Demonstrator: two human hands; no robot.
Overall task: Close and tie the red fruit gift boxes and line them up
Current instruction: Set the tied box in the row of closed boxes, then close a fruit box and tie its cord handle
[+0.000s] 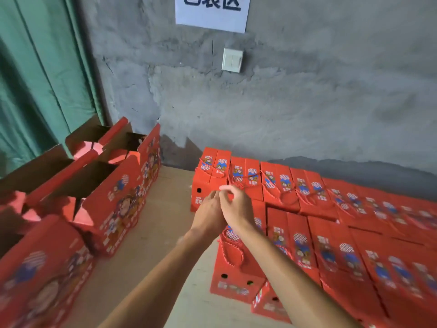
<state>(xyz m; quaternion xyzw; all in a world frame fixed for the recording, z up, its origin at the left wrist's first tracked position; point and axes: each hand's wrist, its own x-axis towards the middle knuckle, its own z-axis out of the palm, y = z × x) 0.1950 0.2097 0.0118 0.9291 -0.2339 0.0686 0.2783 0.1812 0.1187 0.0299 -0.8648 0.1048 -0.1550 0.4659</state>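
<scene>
Both hands — left hand [208, 210], right hand [236, 207] — pinch red cord [233, 183].

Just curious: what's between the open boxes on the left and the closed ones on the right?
Only a bare strip of table between the open boxes and closed boxes, in the head view.

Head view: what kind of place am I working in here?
Probably a packing area in a plain storeroom: rows of closed red gift boxes on the right, open boxes on the left, bare concrete wall with a paper sign.

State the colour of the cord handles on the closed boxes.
Red twisted cord handles, matching the red cardboard boxes; clearest in the head view.
</scene>
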